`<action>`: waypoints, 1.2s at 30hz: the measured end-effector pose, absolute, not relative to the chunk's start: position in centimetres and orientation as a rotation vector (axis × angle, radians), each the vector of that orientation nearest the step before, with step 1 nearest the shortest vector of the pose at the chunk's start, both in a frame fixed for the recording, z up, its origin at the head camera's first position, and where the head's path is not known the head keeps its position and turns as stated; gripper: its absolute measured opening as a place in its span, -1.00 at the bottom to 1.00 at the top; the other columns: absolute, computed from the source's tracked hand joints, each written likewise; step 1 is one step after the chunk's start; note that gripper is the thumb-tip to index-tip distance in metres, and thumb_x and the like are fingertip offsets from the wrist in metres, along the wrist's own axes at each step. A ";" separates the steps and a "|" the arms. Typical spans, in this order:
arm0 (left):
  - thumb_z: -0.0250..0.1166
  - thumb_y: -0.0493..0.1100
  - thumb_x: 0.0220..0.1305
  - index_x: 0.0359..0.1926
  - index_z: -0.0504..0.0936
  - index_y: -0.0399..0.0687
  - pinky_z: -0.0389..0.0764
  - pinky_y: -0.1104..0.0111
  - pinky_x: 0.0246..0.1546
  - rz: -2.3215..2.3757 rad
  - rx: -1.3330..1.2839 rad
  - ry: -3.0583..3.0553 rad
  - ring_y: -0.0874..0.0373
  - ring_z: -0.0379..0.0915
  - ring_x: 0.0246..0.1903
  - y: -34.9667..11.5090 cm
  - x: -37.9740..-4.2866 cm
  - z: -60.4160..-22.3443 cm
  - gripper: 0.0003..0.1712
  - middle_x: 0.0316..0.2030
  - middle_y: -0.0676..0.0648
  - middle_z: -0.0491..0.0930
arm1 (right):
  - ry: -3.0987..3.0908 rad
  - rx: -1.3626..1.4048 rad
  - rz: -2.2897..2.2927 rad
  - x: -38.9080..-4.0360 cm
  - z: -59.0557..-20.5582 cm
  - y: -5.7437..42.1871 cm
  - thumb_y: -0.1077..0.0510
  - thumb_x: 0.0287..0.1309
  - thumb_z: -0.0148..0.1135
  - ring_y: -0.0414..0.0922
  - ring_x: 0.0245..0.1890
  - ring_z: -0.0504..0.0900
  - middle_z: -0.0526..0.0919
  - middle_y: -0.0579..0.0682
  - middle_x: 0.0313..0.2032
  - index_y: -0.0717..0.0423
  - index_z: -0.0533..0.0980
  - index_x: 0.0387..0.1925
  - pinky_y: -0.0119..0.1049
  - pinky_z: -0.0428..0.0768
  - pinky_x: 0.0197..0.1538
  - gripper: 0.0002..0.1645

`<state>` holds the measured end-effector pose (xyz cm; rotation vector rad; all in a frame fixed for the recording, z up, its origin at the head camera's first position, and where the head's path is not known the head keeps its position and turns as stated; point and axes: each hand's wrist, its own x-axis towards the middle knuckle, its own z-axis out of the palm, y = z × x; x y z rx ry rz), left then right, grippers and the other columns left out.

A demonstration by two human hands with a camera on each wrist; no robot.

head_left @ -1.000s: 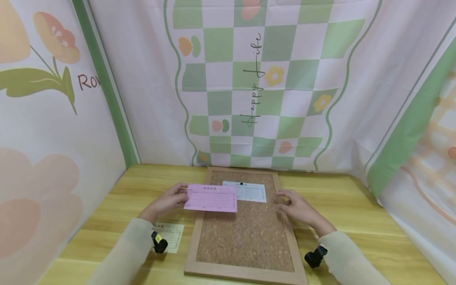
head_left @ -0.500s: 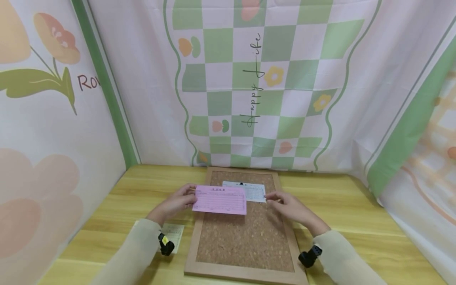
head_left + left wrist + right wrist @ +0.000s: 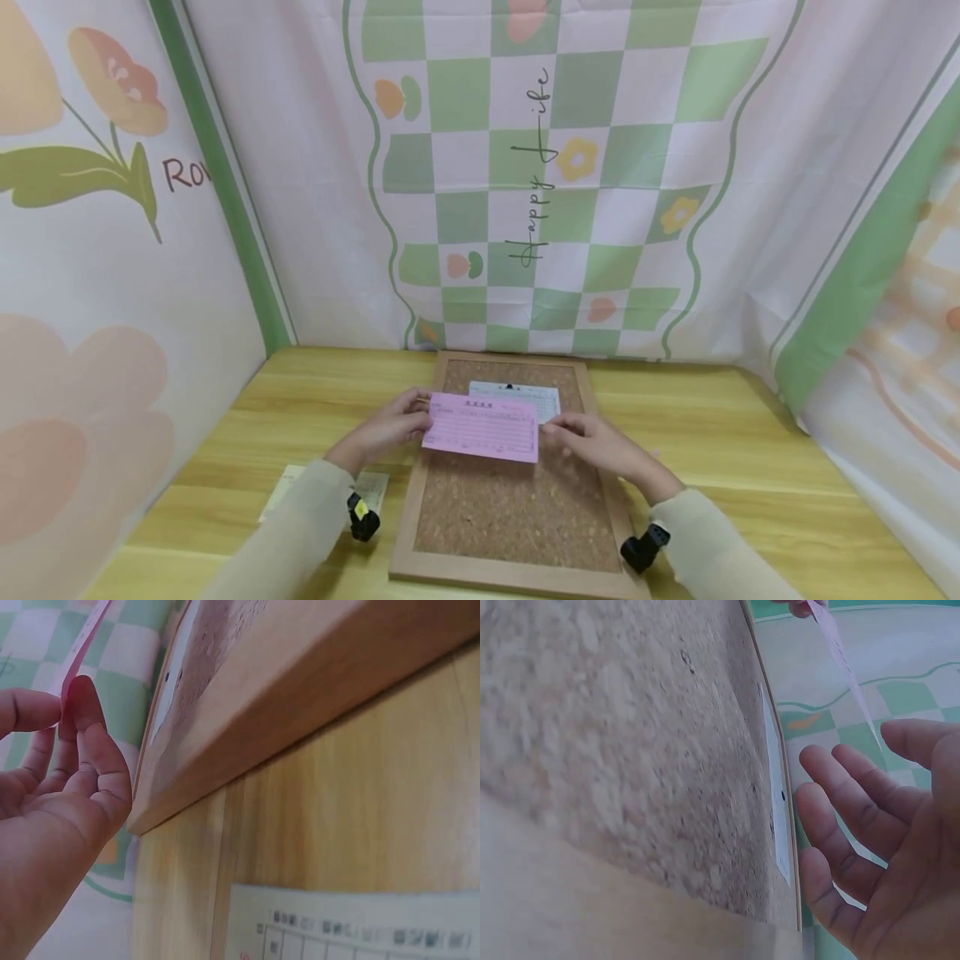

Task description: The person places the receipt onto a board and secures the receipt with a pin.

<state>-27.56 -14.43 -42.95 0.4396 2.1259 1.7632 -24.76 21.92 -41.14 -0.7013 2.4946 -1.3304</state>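
Pink slip (image 3: 482, 428) held over corkboard (image 3: 517, 512).
Left hand (image 3: 384, 429) pinches its left edge; right hand (image 3: 603, 446), fingers parted, just beside right edge.

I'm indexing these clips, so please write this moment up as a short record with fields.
Left hand: pinches the pink slip by its left edge
Right hand: fingers spread near the slip's right end; contact unclear
Pink slip: above the corkboard
Pale blue slip: on the corkboard, black pin at top
Pale yellow slip: on the table, left of the corkboard
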 end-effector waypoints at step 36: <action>0.31 -0.20 0.35 0.01 0.52 -0.19 0.59 0.27 -0.31 1.598 0.468 2.353 0.07 0.51 -0.29 -11.2 -27.9 -43.6 -0.73 -0.23 -0.12 0.56 | 2.564 -0.594 -1.176 -25.2 -40.6 22.6 0.04 0.48 0.10 -0.06 -0.41 0.54 0.62 0.04 -0.41 0.19 0.59 -0.32 -0.33 0.47 -0.40 -0.67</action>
